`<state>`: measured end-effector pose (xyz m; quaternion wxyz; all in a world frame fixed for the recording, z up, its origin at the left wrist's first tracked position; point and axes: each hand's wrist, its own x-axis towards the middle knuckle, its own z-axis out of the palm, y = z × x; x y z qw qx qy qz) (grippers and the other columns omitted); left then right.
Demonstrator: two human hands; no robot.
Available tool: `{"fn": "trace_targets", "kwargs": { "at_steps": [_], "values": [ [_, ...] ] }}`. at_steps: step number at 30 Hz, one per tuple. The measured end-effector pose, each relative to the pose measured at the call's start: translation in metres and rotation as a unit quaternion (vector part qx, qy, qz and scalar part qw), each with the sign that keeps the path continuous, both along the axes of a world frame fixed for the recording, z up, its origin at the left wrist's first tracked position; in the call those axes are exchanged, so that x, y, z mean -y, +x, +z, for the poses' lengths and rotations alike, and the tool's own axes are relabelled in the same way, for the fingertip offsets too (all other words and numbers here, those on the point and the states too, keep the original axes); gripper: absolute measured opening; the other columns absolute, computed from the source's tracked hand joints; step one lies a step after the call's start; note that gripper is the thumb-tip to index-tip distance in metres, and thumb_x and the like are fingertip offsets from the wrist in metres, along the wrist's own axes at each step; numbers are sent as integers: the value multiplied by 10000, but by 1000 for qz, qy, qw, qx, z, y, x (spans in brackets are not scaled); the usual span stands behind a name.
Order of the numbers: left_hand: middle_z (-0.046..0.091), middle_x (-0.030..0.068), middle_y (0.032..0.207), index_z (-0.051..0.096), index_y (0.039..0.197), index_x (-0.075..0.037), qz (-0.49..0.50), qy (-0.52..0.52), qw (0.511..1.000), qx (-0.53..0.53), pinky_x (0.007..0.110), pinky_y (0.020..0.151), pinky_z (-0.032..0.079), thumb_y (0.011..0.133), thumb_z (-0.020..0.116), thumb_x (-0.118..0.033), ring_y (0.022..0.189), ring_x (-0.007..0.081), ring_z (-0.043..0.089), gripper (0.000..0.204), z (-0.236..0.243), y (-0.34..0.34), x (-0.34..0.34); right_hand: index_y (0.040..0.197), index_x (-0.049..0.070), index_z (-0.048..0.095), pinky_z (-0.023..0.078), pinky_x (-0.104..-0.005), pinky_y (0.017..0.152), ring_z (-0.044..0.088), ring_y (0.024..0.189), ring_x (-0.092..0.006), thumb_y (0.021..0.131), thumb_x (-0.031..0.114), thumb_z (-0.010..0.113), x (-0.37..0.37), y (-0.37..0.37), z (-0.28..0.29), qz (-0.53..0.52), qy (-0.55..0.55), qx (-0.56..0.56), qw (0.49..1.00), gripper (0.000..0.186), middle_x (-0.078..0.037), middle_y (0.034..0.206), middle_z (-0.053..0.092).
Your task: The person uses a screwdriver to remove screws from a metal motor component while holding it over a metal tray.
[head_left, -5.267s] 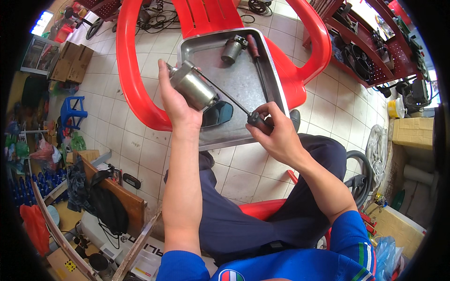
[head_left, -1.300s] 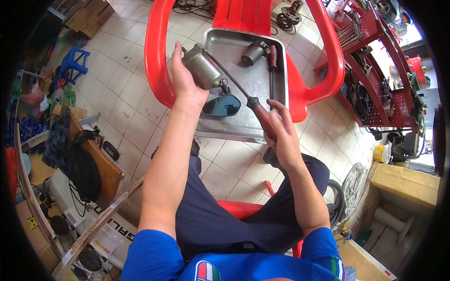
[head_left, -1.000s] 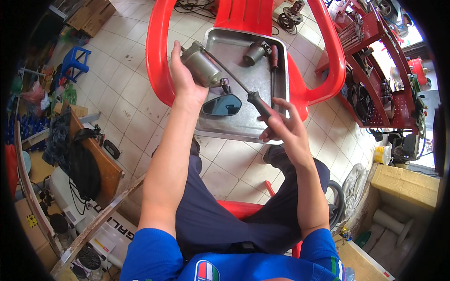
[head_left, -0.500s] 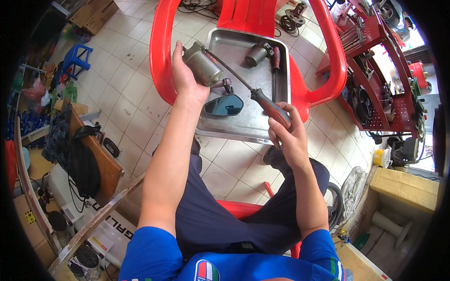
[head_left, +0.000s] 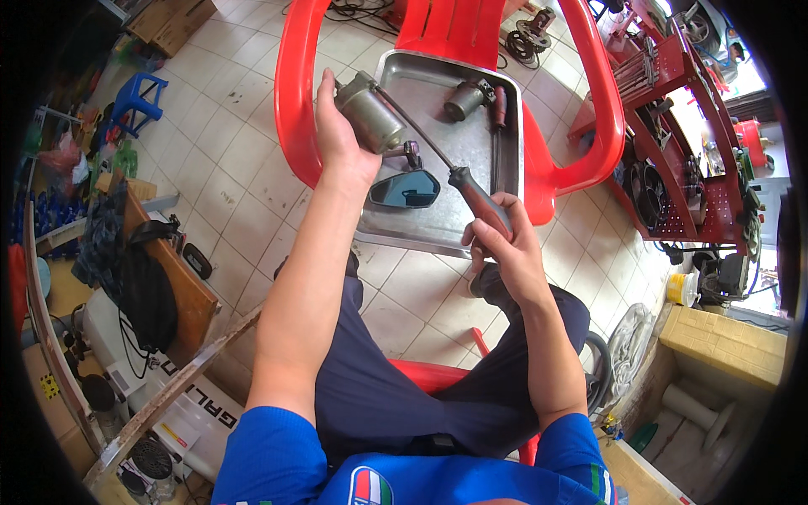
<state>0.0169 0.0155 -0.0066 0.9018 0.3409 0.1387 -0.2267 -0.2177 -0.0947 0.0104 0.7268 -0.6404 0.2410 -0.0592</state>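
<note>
Pale floor tiles spread all around the metal tray, which sits on the seat of a red plastic chair, the chair's slatted back just beyond the tray's far edge. Well off to the tray's left stands a blue stool, with brown cardboard boxes farther away past it. To the tray's right, beyond the armrest, is a red tool rack.

Over the tray's left edge I hold the large metal cylinder, tilted, in my left hand. My palm cups it from the side; most of the fingers are hidden behind the metal, so I cannot tell how they lie. My right hand, by the tray's near right corner, pinches the handle of the long screwdriver between thumb and forefinger, the other fingers loosely curled. Its shaft slants above the tray up to the capped end of the cylinder, where I cannot make out the tip.

Towards the tray's far right corner lies a smaller cylinder, just beside a red-handled screwdriver along the right wall. Near its left side lies a dark mirror.
</note>
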Motion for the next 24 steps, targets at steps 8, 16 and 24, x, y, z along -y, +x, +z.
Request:
{"fn": "trace_targets", "kwargs": {
  "at_steps": [8,16,24],
  "values": [
    [663,130,928,629,1026,-14,-7,-12,1000,-3,380,799,561,953,575,-520,864,248,657,515,-1,0,0,1266,21,509,282,-213,540,352,608,-57,1071,431,428,1,0,-16,-8,69,-125,990,461,13,797,495],
    [676,135,926,631,1035,0,8,1,1000,2,381,775,572,957,587,-493,830,246,667,502,6,-6,5,1241,53,469,444,-248,677,549,801,-86,947,213,704,14,-7,-7,27,0,-32,999,409,-30,908,580],
    [667,126,930,628,1030,0,13,4,1000,22,373,787,572,951,599,-504,863,244,669,511,5,-4,5,1316,35,551,410,-208,656,531,770,-100,1019,411,571,8,1,-19,-44,128,-129,982,480,-29,959,565]
  ]
}}
